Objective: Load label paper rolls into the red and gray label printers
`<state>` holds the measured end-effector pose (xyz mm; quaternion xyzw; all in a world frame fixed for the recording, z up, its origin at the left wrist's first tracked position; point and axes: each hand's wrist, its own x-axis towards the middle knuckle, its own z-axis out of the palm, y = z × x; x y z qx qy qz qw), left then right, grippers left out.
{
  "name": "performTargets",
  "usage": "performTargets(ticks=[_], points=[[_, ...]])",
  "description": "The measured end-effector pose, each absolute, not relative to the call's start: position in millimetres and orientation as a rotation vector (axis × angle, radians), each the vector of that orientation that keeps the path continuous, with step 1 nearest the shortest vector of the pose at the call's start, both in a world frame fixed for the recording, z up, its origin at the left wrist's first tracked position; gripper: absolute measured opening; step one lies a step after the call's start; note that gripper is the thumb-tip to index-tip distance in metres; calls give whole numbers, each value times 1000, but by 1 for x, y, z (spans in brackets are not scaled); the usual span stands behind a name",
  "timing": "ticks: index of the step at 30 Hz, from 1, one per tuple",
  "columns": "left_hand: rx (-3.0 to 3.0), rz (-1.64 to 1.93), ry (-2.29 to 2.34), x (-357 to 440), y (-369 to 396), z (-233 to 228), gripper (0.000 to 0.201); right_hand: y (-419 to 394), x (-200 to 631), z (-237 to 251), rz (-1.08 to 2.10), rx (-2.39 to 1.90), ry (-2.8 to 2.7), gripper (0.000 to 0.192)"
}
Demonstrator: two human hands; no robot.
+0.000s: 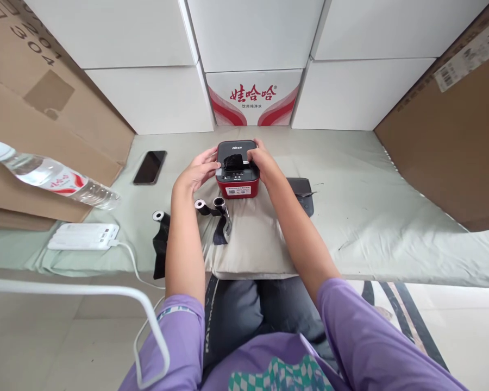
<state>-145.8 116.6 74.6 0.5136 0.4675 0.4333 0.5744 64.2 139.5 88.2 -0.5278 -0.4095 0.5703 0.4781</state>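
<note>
A small red and black printer [238, 179] sits on the cloth-covered surface in front of me, with a black strip [233, 161] standing out of the slot in its top. My left hand [198, 169] grips the left side, its thumb at the top edge by the slot. From the right, my right hand [262, 158] holds the other side, thumb beside the strip; some fingertips are hidden behind the body. Nearer me lie a black ribbon roll [202, 207] and a ribbon core [220, 203] with loose film. Another black roll [158, 217] trails film, partly behind my left forearm.
A black case-like object [305, 203] lies partly behind my right forearm. Left are a phone [150, 167], a white power bank [83, 237] with a cable, and a tilted water bottle [61, 176]. White boxes [252, 32] line the back; cardboard boxes [456, 130] flank the sides.
</note>
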Motion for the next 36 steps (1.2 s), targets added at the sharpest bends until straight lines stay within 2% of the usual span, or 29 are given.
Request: performTargets(ticks=[3,6,9,11,13,15,18,21,25,30,36], points=[[1202,1016,1085,-145,116,74,80,142,63,83,1392,-1287,-1011,108],[1207,1023,1091,-145,117,71,81,143,61,81,1317,-1351,-1053,100],[1238,1019,1135,-148,121,68,80,121,66,103,1098,-1338,-1168,82],[1296,1057,1174,-151,121,71,78,87,81,133,923,-1182,-1290,64],[1386,1187,1188,-152,115,83,73,47,107,162,742,-1014,-1381,46],[1484,1388,1153,-146,99,106,63,15,142,174,540,-918,-1365,38],[1610,1610,1047,-116,60,145,43,5,196,140,422,-1036,-1208,22],[1640,1642,953,-62,18,157,30,31,231,71,669,-1180,-1095,20],[1618,1270,1075,12,-7,101,41,55,233,12,893,-1253,-1072,31],[1611,978,1384,46,-4,16,59,47,219,10,794,-1303,-1159,33],[1918,922,1482,36,-3,2,73,48,221,2,819,-1303,-1080,36]])
